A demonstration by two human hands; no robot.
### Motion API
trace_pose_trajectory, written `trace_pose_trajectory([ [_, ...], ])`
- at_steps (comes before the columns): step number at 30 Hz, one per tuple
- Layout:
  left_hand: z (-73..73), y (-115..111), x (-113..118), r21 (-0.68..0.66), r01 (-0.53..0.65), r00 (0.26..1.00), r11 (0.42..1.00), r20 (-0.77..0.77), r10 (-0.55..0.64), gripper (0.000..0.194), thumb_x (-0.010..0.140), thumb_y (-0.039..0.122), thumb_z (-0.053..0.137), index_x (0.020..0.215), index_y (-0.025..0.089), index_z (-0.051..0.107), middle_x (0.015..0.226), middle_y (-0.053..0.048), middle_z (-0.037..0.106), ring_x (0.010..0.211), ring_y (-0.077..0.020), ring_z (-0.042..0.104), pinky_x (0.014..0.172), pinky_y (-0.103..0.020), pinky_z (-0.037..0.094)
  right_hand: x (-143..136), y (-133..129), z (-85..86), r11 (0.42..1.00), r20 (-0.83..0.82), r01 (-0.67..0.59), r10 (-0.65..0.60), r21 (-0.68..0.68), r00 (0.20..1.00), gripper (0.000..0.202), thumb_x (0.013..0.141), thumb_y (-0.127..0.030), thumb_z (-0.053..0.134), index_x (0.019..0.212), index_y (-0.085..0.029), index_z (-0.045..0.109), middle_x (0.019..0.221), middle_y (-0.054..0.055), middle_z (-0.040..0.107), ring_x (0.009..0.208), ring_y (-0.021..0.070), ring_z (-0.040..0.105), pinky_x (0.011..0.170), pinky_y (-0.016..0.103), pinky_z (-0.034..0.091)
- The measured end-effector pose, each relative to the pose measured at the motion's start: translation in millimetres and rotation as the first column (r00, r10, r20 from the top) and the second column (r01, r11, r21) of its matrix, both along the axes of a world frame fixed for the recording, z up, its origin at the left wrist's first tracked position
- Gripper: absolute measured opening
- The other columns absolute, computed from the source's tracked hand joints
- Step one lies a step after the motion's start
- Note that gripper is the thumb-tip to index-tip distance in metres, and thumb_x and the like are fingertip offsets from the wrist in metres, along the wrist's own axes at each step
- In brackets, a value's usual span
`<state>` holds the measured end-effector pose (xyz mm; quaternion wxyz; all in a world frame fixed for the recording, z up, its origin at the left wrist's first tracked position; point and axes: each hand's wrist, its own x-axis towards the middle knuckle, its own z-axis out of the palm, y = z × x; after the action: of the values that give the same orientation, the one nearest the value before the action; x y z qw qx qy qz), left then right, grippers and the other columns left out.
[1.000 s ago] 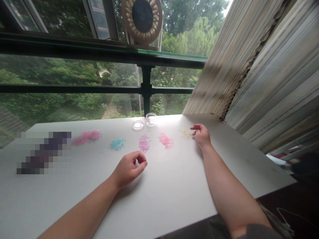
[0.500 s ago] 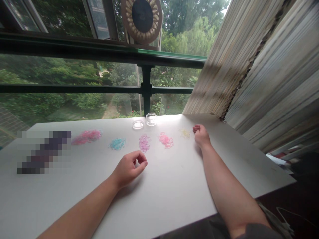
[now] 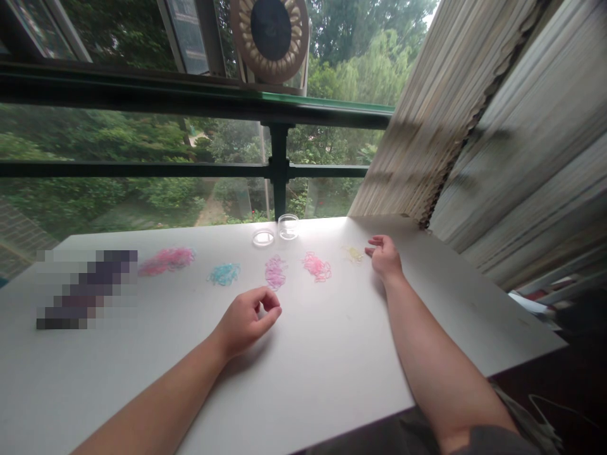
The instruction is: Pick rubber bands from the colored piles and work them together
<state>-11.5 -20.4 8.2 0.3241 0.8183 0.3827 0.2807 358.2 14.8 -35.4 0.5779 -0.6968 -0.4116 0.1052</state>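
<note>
Small piles of thin, coloured loops that look like little rubber bands lie in a row on the white table (image 3: 332,354). My right hand (image 3: 386,258) is beside the pale yellow pile (image 3: 354,254) at the row's right end, fingers stretched toward it and slightly apart. Nothing shows in that hand. My left hand (image 3: 249,321) rests on the table just below the purple pile (image 3: 275,273). Its fingers are curled, thumb and forefinger meeting, with nothing visible between them. A pink pile (image 3: 317,266) lies between the purple and yellow ones.
Further left are a blue pile (image 3: 224,274) and a larger pink mixed pile (image 3: 168,260). A clear round container (image 3: 288,227) and a clear lid (image 3: 263,237) stand at the back edge. A blurred-out dark patch covers the far left. A curtain (image 3: 403,145) hangs at right.
The fingers of my right hand have spread a little beside the yellow pile. My left hand keeps its place and pose.
</note>
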Motion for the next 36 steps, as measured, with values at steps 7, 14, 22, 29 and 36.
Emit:
trace_pose_trajectory([
  [7,0.8,0,0,0.001,0.002,1.000,1.000,0.005,-0.002,0.013,0.076,0.028,0.053,0.071,0.017,0.058,0.068,-0.001,0.059,0.063,-0.0124,0.051,0.057,-0.024,0.039,0,0,2.3,0.998,0.004,0.046,-0.046,0.041,0.999,0.029,0.070,-0.016,0.039,0.097,-0.020,0.049,0.091,0.005,0.061,0.072,0.0155,0.065,0.064,0.029,0.051],
  [14,-0.7,2,-1,0.027,0.002,1.000,1.000,0.003,-0.002,0.012,0.077,0.027,0.053,0.072,0.017,0.058,0.069,-0.001,0.060,0.064,-0.0121,0.052,0.059,-0.024,0.039,-18,-4,16.3,0.991,0.019,0.067,-0.070,0.118,0.997,0.018,0.075,-0.023,0.044,0.089,-0.017,0.053,0.079,0.003,0.062,0.063,0.0143,0.061,0.057,0.027,0.049],
  [22,6.0,21,-28,0.144,-0.157,0.988,0.977,0.010,0.157,0.014,0.078,0.028,0.053,0.075,0.017,0.061,0.072,-0.002,0.064,0.069,-0.0136,0.057,0.063,-0.025,0.042,-94,-27,30.3,0.870,0.189,-0.492,0.483,0.003,0.855,0.017,0.079,-0.034,0.054,0.075,-0.018,0.059,0.057,0.000,0.058,0.045,0.0112,0.050,0.044,0.023,0.039],
  [29,-12.2,41,-111,0.169,-0.555,0.793,0.814,-0.188,0.580,0.027,0.077,0.035,0.055,0.092,0.014,0.063,0.096,-0.009,0.066,0.087,-0.0189,0.062,0.080,-0.029,0.047,-127,-41,29.5,0.645,0.245,-0.708,0.764,-0.286,0.597,0.019,0.083,-0.036,0.049,0.076,-0.021,0.059,0.054,-0.002,0.054,0.051,0.0139,0.050,0.053,0.026,0.041],
  [36,-27.5,52,-145,0.273,-0.749,0.538,0.603,-0.280,0.795,0.043,0.077,0.036,0.054,0.108,0.007,0.060,0.121,-0.018,0.056,0.116,-0.0264,0.049,0.104,-0.035,0.032,-131,-42,27.1,0.417,0.228,-0.765,0.909,-0.491,0.350,0.032,0.085,-0.040,0.045,0.062,-0.019,0.049,0.061,0.000,0.051,0.057,0.0141,0.046,0.054,0.026,0.037],
])
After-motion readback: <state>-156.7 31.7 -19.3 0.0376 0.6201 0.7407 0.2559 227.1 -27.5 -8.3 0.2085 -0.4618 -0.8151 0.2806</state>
